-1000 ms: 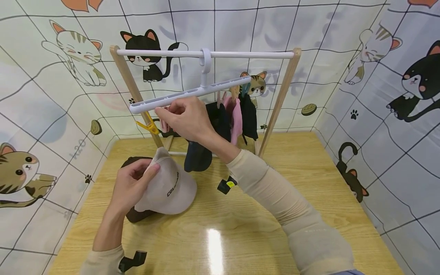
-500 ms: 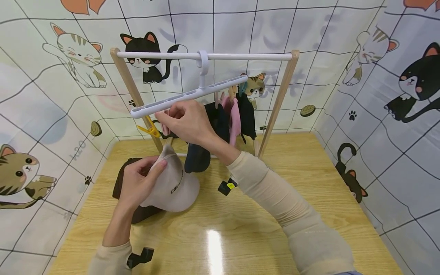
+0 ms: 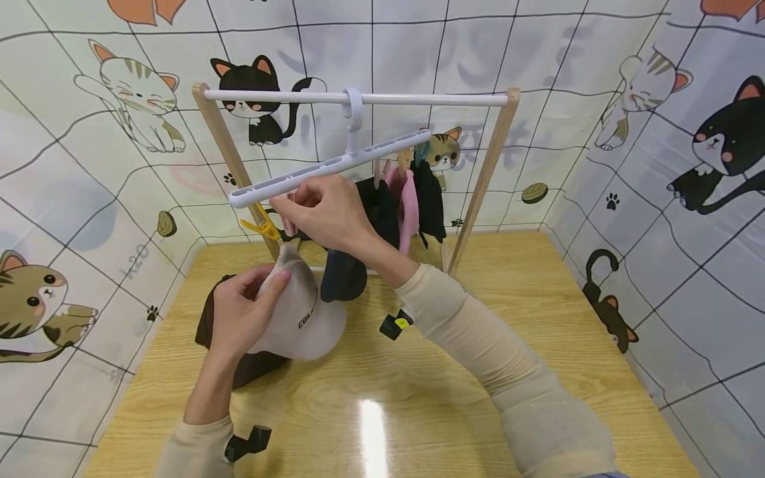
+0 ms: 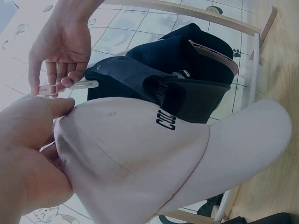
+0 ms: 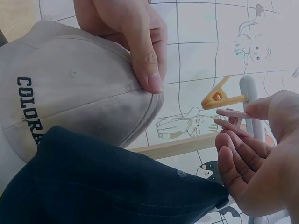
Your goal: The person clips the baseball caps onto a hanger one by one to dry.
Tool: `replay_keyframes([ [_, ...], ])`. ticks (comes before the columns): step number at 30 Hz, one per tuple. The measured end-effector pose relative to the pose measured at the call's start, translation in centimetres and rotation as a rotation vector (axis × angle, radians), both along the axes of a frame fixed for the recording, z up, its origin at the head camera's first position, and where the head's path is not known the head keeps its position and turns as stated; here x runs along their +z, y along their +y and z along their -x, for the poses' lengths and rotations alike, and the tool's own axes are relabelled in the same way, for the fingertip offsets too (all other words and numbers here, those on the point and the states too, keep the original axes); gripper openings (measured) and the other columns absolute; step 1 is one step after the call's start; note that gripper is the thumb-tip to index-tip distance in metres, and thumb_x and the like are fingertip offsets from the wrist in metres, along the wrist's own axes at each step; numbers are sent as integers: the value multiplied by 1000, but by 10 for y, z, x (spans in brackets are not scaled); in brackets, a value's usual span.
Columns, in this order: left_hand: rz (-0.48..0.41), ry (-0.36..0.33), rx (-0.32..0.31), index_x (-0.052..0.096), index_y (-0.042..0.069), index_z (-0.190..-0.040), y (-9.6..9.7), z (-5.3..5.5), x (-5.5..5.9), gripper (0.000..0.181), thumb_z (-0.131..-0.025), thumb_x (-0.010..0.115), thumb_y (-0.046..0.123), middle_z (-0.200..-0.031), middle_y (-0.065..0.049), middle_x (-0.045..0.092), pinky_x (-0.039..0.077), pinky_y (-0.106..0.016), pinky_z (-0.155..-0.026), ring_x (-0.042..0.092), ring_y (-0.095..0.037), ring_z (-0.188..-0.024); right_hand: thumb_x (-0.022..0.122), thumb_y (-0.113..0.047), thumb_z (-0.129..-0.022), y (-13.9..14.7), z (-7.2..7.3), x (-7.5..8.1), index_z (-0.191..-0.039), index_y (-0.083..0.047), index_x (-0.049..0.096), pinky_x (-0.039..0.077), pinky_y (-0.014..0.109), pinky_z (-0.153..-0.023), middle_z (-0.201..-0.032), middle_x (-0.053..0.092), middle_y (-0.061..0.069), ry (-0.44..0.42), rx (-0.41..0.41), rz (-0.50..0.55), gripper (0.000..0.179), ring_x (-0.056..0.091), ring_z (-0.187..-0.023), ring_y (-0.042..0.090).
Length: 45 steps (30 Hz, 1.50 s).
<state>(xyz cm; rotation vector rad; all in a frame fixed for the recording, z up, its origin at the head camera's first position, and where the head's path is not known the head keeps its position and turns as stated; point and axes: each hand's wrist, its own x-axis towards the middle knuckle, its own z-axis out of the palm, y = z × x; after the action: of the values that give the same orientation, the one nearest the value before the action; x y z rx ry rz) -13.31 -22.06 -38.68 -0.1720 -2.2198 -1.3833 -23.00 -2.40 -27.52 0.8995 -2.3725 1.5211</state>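
Observation:
My left hand (image 3: 242,315) pinches a pale baseball cap (image 3: 289,325) with dark lettering, thumb on the outside of its crown edge. The cap tilts, brim toward the lower right. Above it, my right hand (image 3: 331,209) pinches a pink clothespin (image 5: 233,114) under the left arm of a white hanger (image 3: 287,180). In the right wrist view the clothespin's tips are spread, pointing toward the pale cap but apart from it. A yellow clothespin (image 5: 218,99) hangs beside the pink one. Close to my right hand hangs a navy cap (image 5: 112,182).
The hanger hooks on the white bar (image 3: 430,99) of a wooden-sided rack (image 3: 493,153). Pink (image 3: 409,209) and black caps (image 3: 430,199) hang from clothespins on its right arm. A dark brown cap (image 3: 257,368) lies on the wooden table (image 3: 454,398) behind the pale one.
My left hand has moved the pale cap right and slightly up toward the hanger's left end, uncovering more of the brown cap. My right hand stays at the pink clothespin.

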Motion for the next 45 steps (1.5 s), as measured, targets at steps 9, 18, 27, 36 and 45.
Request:
replay_keyframes([
  [9, 50, 76, 55, 89, 6, -109, 1, 2, -3, 11, -101, 85, 13, -86, -17, 83, 48, -10, -63, 64, 8, -67, 81, -41, -104, 0, -2, -1, -82, -15, 78, 46, 29, -68, -75, 78, -4, -5, -29, -16, 34, 70, -78, 13],
  [18, -9, 117, 99, 88, 2, -109, 5, 6, 2, 14, -101, 86, 13, -88, -21, 83, 52, -9, -65, 68, 8, -69, 82, -42, -103, -2, -1, 3, -84, -16, 78, 48, 28, -65, -76, 78, -5, -4, -29, -22, 33, 70, -76, 12],
  [27, -29, 177, 170, 88, 1, -104, 16, 9, 10, 17, -98, 89, 16, -82, -21, 80, 49, -9, -62, 63, 8, -64, 82, -43, -103, -1, -1, 2, -82, -16, 78, 48, 29, -65, -76, 78, -4, 5, -31, -24, 34, 70, -76, 12],
  [36, -40, 269, 217, 88, 0, -101, 26, 11, 12, 17, -96, 91, 17, -82, -20, 82, 48, -7, -66, 63, 13, -68, 81, -40, -104, -3, -1, -2, -81, -15, 78, 47, 28, -65, -74, 79, -5, 13, -32, -19, 34, 71, -75, 11],
  [45, -14, 364, 238, 89, 2, -98, 34, 17, 14, 14, -93, 92, 15, -80, -18, 82, 46, -4, -70, 62, 19, -73, 80, -36, -105, -4, 0, -3, -83, -13, 78, 49, 25, -63, -73, 78, -2, 46, -33, -21, 32, 71, -74, 10],
])
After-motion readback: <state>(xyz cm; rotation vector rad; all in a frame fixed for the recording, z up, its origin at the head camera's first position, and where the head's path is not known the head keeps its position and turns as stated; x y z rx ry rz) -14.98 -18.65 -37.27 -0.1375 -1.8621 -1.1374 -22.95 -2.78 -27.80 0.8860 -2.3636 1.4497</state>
